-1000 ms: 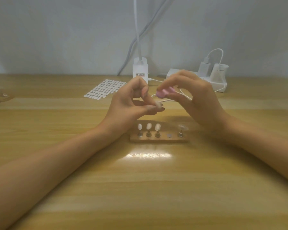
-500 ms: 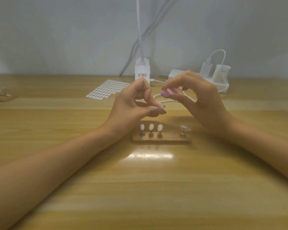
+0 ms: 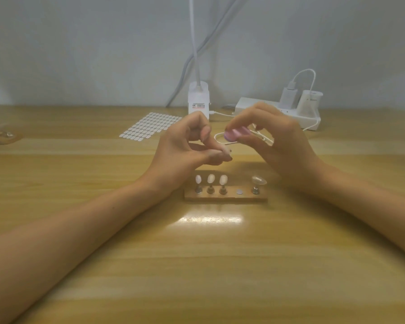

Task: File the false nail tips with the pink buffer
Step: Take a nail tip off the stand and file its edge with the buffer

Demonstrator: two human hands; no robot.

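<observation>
Above the middle of the table (image 3: 220,265), a pink buffer (image 3: 236,134) is gripped between the thumb and curled fingers of the right hand (image 3: 281,143). Just to its left, a small pale nail tip (image 3: 225,151) is pinched between the thumb and bent fingers of the left hand (image 3: 185,148); its outline is blurred. The pink buffer and the nail tip are held close together, but whether they touch cannot be told. Nearer the person, a wooden holder (image 3: 225,198) is laid on the table, with three white tips (image 3: 211,178) stood on pegs at its left end, one bare slot (image 3: 239,191), and a clear tip (image 3: 258,180) at its right end. Behind the hands, a sticker sheet (image 3: 150,125) and a power strip (image 3: 276,109) are seen.
</observation>
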